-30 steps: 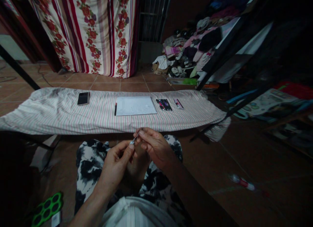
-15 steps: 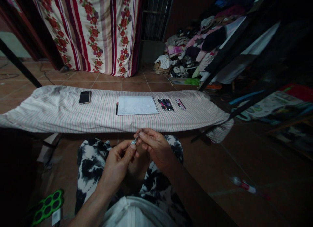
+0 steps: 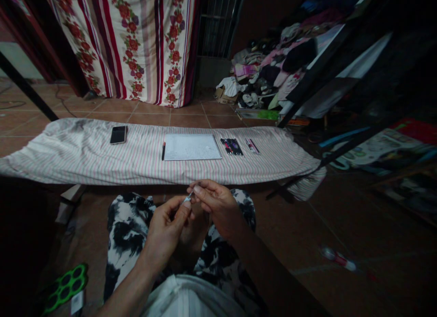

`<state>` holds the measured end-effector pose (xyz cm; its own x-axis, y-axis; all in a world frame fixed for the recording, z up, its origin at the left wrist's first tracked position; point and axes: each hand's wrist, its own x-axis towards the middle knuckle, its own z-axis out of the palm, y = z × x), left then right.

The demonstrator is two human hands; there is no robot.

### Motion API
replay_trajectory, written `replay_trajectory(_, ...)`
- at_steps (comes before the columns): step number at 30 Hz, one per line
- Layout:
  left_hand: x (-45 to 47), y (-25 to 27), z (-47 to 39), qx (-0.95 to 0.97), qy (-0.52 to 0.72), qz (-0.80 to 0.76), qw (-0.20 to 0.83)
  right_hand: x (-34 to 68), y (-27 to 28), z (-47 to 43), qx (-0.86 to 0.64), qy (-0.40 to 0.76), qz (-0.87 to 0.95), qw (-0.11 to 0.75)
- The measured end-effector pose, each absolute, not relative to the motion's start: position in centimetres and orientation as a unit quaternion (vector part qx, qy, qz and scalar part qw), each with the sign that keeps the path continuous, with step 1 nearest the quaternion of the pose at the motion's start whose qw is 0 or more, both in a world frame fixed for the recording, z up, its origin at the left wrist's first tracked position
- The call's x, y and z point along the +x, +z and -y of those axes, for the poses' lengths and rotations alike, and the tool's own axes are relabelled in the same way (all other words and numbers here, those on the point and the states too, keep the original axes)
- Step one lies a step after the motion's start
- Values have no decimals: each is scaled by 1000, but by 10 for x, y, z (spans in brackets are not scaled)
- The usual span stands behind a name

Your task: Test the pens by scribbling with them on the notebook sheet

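Note:
Above my lap, my left hand [image 3: 168, 222] pinches a small, slender pen-like piece [image 3: 187, 199], pale blue-white at the end near my thumb. My right hand [image 3: 218, 204] meets it from the other side, thumb and finger closed on its thin, darker far end. Fingers cover much of the piece, and its exact kind is too small to make out. Just beyond the hands, a spiral notebook [image 3: 191, 147] with faint marks lies on the striped cloth [image 3: 143, 164]. A dark pen [image 3: 163, 151] rests along the notebook's left edge.
Right of the notebook lie a row of dark pens [image 3: 232, 147] and a few pinkish pens [image 3: 252, 146]. A phone [image 3: 118, 135] is at the cloth's left. On the floor are a bottle [image 3: 337, 259] and a green holed object [image 3: 66, 287]. Clothes [image 3: 273, 67] are heaped behind.
Both hands stay nearly in place around the small piece, with only a slight shift of the fingers. The objects on the cloth have not moved.

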<state>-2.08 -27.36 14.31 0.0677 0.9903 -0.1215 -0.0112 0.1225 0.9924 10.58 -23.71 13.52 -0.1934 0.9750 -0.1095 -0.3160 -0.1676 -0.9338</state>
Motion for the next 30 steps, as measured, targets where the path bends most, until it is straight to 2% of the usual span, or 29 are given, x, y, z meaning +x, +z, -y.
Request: replay_trajectory(30,-18,144,271,482,480,-523,513,106,138,241,-416,617,451,493)
